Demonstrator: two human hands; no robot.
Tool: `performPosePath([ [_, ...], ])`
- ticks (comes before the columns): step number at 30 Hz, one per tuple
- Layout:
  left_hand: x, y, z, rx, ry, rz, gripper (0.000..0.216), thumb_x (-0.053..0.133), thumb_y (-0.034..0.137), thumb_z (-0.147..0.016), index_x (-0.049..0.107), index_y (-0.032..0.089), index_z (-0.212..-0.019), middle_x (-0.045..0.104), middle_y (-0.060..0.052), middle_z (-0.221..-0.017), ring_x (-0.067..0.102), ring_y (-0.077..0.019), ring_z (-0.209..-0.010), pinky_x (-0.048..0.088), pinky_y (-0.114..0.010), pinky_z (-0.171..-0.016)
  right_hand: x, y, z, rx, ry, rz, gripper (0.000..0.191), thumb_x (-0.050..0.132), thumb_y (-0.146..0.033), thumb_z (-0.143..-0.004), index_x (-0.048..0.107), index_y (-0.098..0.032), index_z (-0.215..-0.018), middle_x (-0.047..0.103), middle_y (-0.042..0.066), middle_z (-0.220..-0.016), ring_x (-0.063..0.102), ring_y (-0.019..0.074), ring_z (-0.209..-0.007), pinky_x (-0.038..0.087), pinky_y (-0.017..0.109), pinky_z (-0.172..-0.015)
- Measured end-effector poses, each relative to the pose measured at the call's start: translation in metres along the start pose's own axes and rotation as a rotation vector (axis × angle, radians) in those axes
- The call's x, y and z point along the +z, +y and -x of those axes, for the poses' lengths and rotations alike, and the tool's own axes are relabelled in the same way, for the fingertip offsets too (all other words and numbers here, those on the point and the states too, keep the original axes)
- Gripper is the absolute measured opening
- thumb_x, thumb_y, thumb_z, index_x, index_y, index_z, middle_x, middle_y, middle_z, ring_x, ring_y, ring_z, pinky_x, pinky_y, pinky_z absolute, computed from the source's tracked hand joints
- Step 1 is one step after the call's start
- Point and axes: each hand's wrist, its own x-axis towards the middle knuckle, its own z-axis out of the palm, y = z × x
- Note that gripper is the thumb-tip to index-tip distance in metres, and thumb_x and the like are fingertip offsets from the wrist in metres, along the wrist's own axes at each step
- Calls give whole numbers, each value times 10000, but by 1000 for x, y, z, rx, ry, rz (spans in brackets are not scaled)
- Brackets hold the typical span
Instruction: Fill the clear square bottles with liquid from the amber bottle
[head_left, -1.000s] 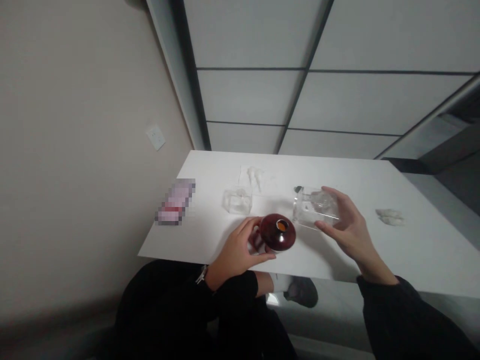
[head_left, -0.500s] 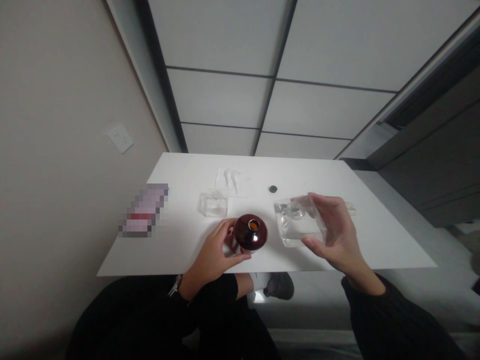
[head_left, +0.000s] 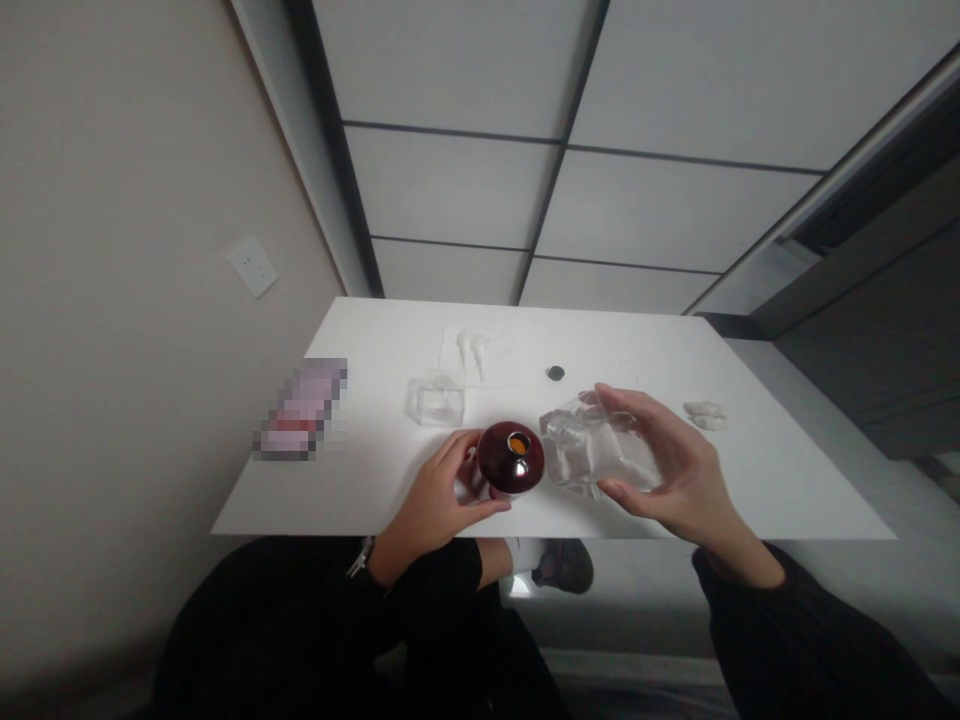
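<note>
My left hand (head_left: 424, 505) is closed around a dark red, glossy round bottle (head_left: 496, 462) with a narrow, uncapped neck. Orange-brown shows inside its opening. In my right hand (head_left: 686, 460) I grip a clear square glass bottle (head_left: 604, 455) by its right side, thumb in front and fingers behind. The clear bottle leans left, its mouth close to the red bottle's shoulder. Whether the two touch, I cannot tell. Behind my left hand stands a smaller clear square container (head_left: 442, 405). A small dark round cap (head_left: 556, 373) lies beyond the glass bottle.
Toward the back of the white table (head_left: 382, 480), small whitish pieces (head_left: 471, 350) lie on a thin white sheet (head_left: 499, 372). A crumpled white item (head_left: 706, 415) is at the right. At the left edge is a blurred pinkish object (head_left: 307, 395). A wall (head_left: 150, 300) borders the left.
The clear glass bottle has tipped further left, bringing its mouth nearer to the red bottle. My left hand still holds the red bottle. The view has shifted slightly.
</note>
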Motion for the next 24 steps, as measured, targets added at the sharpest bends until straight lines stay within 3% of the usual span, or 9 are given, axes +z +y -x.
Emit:
performPosePath([
  [7,0,1,-1,4,0,12,742,955,381,-761,587,245,-1390,679,-122,-1376,655,-343,-1289,523,-566,-1126,0,-5,-10,-78,-21,66,690,858,-360,-871,623,-362,-1519,683,102,-1377,697,293,-1204,626,483,-1009],
  [13,0,4,-2,16,-1,28,713,953,407,-766,610,245,-1371,692,-113,-1338,674,-334,-1238,551,-542,-1077,-2,-9,-16,-114,-55,76,668,877,-336,-856,641,-334,-1482,740,105,-1329,686,310,-1261,585,521,-1087],
  [24,-1,5,-2,0,-12,42,743,956,395,-763,599,248,-1398,684,-119,-1371,661,-334,-1266,531,-557,-1106,-7,-20,-27,-152,-108,110,664,894,-289,-845,664,-315,-1467,735,102,-1364,709,273,-1247,606,434,-1070],
])
